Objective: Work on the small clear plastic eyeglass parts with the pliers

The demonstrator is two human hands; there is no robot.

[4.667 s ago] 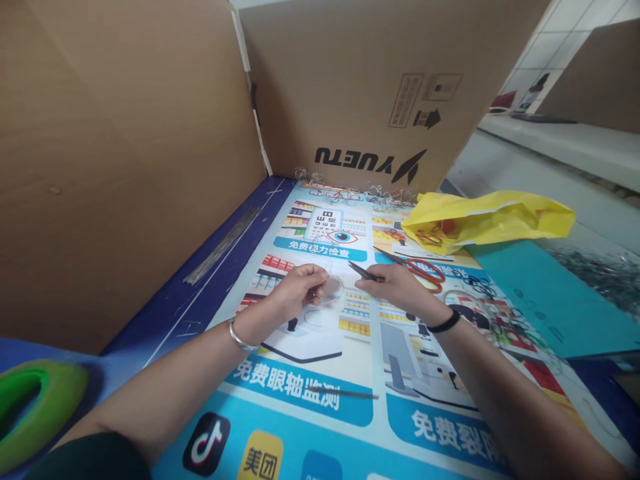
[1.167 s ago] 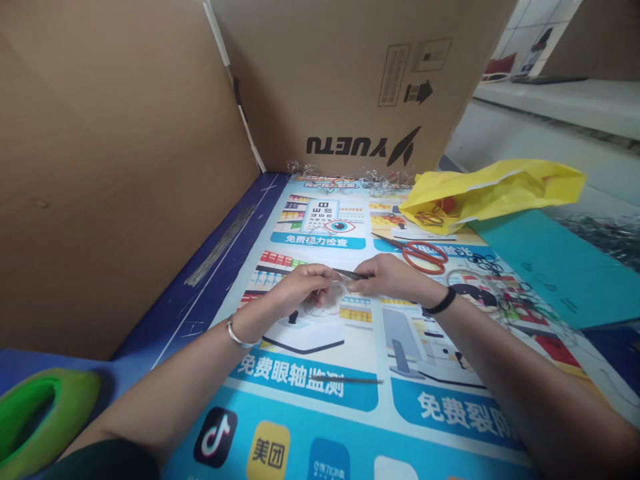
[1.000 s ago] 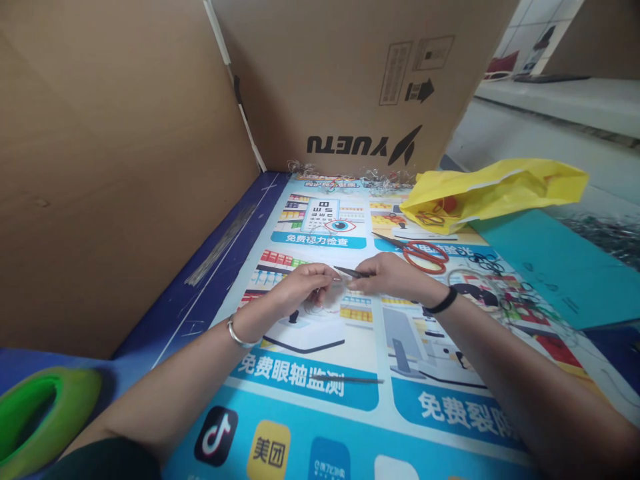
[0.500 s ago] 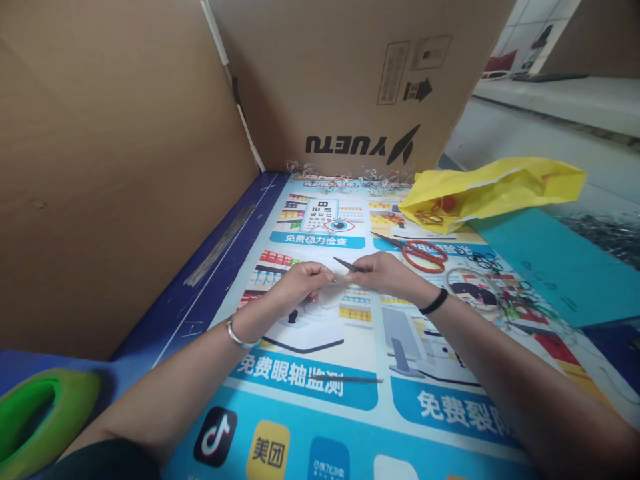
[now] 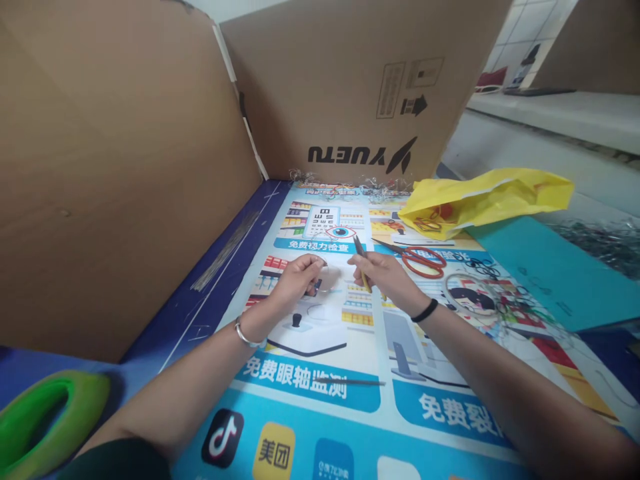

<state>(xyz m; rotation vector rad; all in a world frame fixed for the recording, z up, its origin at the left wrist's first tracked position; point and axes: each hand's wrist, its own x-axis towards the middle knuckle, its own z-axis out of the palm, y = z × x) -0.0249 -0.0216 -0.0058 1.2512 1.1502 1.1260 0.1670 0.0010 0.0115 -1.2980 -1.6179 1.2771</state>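
Note:
My left hand (image 5: 299,277) is closed in a pinch on a small clear lens-like disc (image 5: 329,280) just above the printed poster (image 5: 320,347). My right hand (image 5: 383,275) is closed on dark tweezers (image 5: 361,253), which stand tilted with one end up, a little to the right of the disc. The two hands are a few centimetres apart. A silver bangle is on my left wrist and a black band on my right.
Red-handled scissors (image 5: 423,260) lie right of my right hand. A yellow plastic bag (image 5: 480,203) is at the back right. A thin dark rod (image 5: 350,383) lies on the poster near me. Cardboard walls (image 5: 115,153) stand left and behind. A green ring (image 5: 45,417) is at the lower left.
My right hand has drawn the tweezers away from the disc and tipped them upright. My left hand still pinches the disc. The view has shifted slightly.

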